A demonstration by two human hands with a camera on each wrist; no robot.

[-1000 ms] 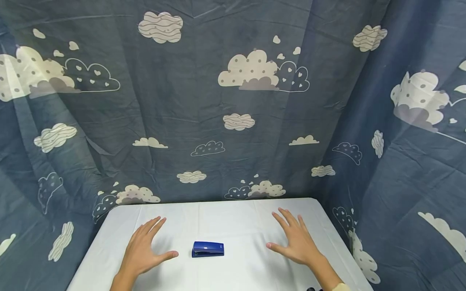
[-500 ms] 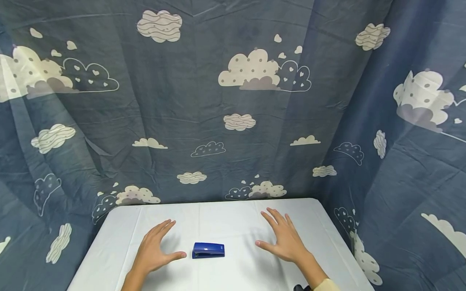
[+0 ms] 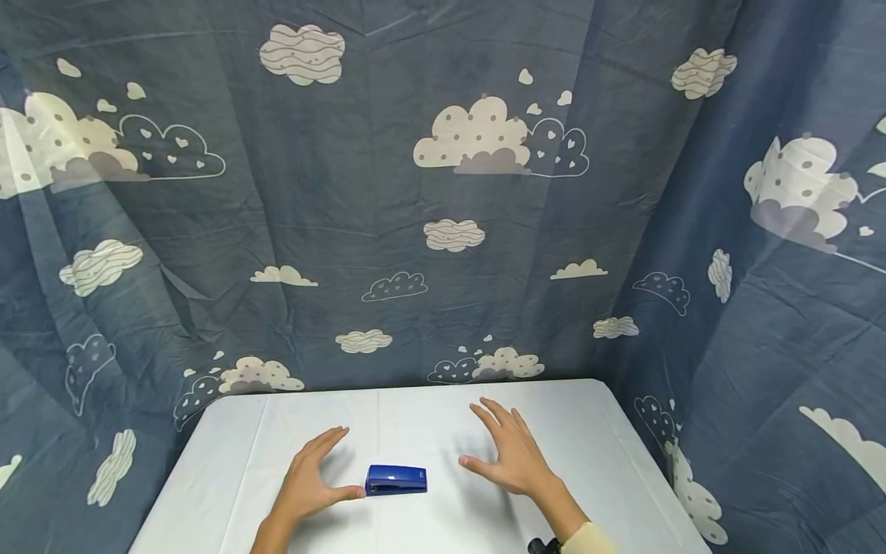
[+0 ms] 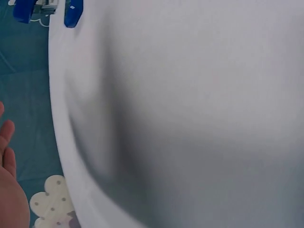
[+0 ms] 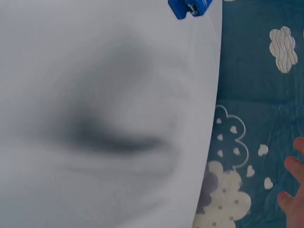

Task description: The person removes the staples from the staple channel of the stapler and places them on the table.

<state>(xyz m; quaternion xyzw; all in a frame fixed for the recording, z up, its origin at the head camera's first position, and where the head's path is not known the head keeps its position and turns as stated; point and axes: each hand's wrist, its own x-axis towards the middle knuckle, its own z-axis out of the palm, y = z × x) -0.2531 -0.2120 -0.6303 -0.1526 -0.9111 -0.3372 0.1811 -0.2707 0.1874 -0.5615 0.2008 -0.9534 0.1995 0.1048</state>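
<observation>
A blue stapler [image 3: 396,480] lies on the white table, its long side running left to right in the head view. My left hand [image 3: 310,478] is just left of it, fingers spread, with the thumb tip right at the stapler's left end in this view. To the right, my right hand [image 3: 511,455] hovers with its fingers spread and holds nothing; a gap separates it from the stapler. Part of the stapler [image 4: 73,12] shows at the top of the left wrist view, and its end [image 5: 191,6] at the top of the right wrist view.
The white-covered table [image 3: 429,415] has rounded far corners. Behind it and along both sides hangs a dark blue curtain [image 3: 332,192] with a cloud print. A small black object [image 3: 543,546] shows at my right wrist beside a pale yellow sleeve [image 3: 588,540].
Both hands have moved inward toward the stapler, the left one rightward and the right one leftward, and slightly nearer to me. The stapler stays in place.
</observation>
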